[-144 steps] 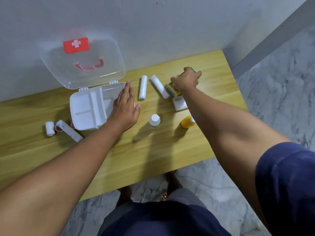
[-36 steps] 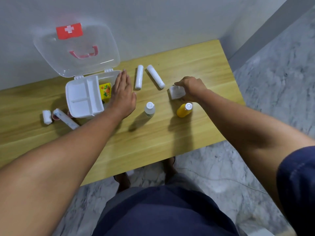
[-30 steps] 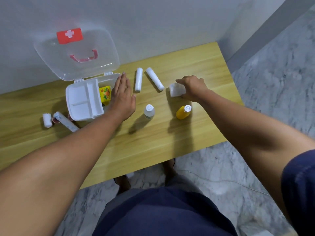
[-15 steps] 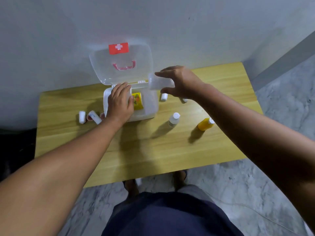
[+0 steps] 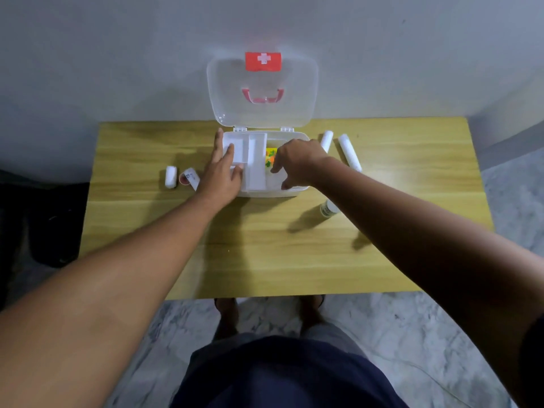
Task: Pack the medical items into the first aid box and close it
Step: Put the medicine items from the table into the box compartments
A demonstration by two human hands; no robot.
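Over the box: both hands are working inside the open first aid box, standing against the wall at the back of the wooden surface, its clear lid tipped upright.
Right hand: the right hand is reaching into the box's right compartment, fingers curled downward just beside the yellow printed packet; whether this grip is closing on anything cannot be told, the palm hiding what lies beneath.
Left hand: the left hand is lying flat and spread across the white divided tray on the box's left side, holding nothing, apparently bracing the box.
Key relation: two long white rolls are lying to the right of the box, long axes running roughly front to back, nearer the right hand.
Also right: a small white bottle is standing partly behind the right forearm.
Left of box: a short white roll and a labelled tube are lying nearer the left hand.
Progress: packing appears to be at an early stage, most items waiting outside.
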